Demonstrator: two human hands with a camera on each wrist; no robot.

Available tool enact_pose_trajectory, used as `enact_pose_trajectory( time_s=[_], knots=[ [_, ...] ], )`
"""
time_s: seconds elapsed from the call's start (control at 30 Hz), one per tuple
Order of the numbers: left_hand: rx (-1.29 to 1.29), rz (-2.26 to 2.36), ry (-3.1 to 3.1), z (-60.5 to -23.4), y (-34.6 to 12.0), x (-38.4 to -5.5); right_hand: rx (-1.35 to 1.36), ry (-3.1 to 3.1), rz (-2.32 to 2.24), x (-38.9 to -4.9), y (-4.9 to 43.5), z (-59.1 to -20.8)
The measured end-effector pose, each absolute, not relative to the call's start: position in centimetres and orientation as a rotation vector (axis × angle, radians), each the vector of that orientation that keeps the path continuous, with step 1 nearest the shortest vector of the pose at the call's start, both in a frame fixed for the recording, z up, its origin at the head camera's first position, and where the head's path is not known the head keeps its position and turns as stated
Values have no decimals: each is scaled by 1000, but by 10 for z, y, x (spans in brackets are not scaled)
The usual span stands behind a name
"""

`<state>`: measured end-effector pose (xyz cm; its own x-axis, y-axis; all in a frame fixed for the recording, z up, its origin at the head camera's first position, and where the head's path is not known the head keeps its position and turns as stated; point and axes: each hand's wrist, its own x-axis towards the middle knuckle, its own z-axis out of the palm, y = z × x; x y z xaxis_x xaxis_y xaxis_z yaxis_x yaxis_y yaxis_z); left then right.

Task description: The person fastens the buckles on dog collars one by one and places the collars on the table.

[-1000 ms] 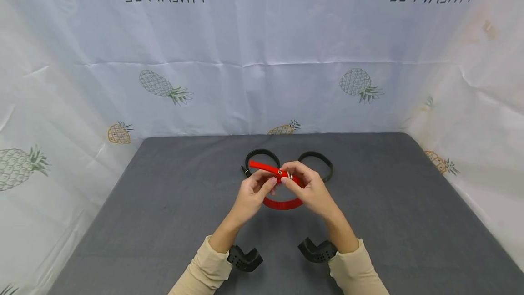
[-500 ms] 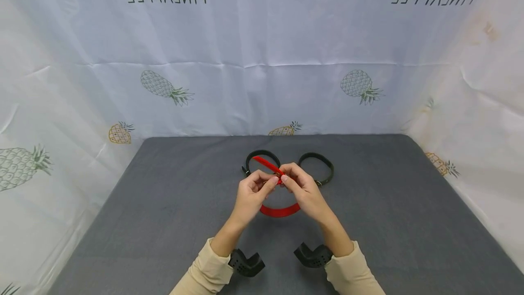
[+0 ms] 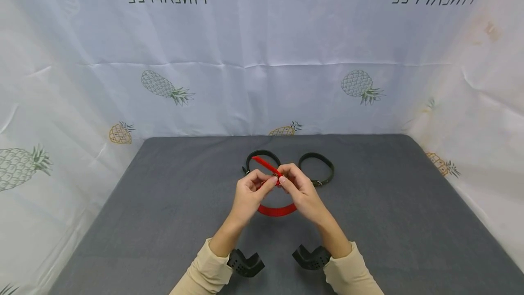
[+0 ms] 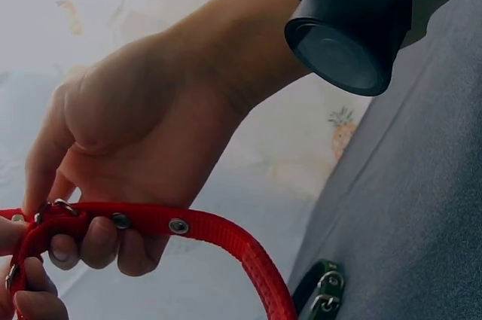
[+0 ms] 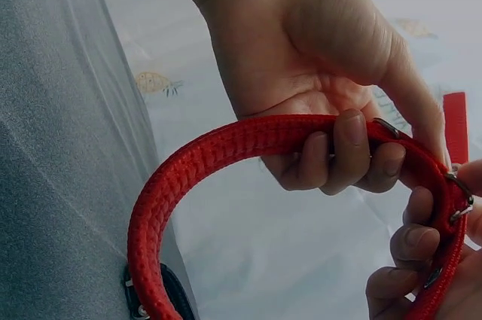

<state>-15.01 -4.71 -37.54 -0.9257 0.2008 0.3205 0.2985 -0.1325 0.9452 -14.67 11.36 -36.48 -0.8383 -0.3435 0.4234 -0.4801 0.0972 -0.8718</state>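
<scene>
Both hands hold a red collar (image 3: 276,211), its band hanging in a loop below them in the head view. My left hand (image 3: 247,193) pinches it between thumb and fingers on the left. On the right, my right hand (image 3: 302,192) pinches it close by, the two thumb tips nearly meeting. From between them the strap's free end (image 3: 265,164) slants up and left. The left wrist view shows a metal eyelet (image 4: 178,226) in the band. Fingers gather round a metal buckle (image 5: 461,196) in the right wrist view, partly covering it.
Two more collars lie looped on the grey table (image 3: 172,213) beyond the hands: a black collar (image 3: 262,151) at left and a dark green collar (image 3: 330,167) at right. A white pineapple-print curtain (image 3: 262,94) stands behind the table. Each wrist carries a black camera mount (image 3: 245,263).
The red strap's free end has tilted from nearly level to a steeper slant. The hands and the hanging loop have shifted slightly left, the right hand drawing nearer the left.
</scene>
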Motion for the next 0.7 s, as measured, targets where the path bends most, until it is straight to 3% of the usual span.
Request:
enact_pose_trajectory(
  time_s=[0.37, 0.7],
  knots=[
    [-574, -2160, -2107, -373, -50, -149, 794, -2228, 2037, -149, 116, -363],
    [-740, -2111, -2160, -369, -56, -149, 679, -2171, 2143, -150, 123, -362]
  ],
)
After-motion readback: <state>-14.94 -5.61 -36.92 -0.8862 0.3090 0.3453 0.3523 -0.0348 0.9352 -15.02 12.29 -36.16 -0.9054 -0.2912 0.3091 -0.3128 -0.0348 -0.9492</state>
